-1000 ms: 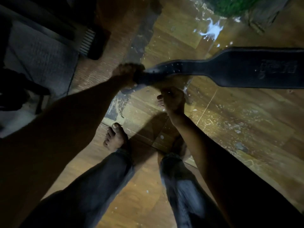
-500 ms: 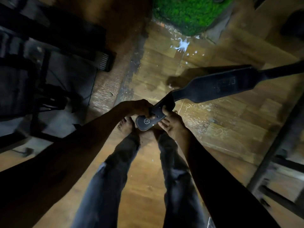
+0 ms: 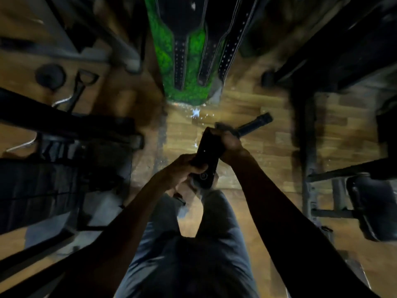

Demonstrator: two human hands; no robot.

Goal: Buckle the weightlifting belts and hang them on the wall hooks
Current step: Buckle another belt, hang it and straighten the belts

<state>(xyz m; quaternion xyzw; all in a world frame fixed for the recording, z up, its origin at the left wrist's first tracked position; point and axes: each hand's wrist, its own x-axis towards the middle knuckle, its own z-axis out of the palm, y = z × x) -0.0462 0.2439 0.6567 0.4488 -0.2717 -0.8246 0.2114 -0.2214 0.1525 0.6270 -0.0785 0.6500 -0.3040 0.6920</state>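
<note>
Holding: both hands are gripping one black leather weightlifting belt in front of the person's body, above the wooden plank floor
Belt position: it is running lengthwise between the two hands, logo end nearest the body, a narrower strap end sticking out past the far hand toward the upper right
Progress: this belt is looking not yet buckled, no closed loop is showing; buckle itself is too dark and blurred to tell
Done so far: three other black perforated belts are hanging in front of a green mossy wall panel at the top of view; hooks are not showing, whether those belts are buckled cannot be told
Left to do: judging from this, fastening the held belt, then hanging it beside the others
Left hand: fingers are curling round the near end of the belt, forearm is coming in from lower left
Right hand: clenching round the far part of the belt, knuckles are facing up, forearm is reaching in from lower right
Surroundings: dark gym machine frames are standing on both sides, heavily blurred
</note>
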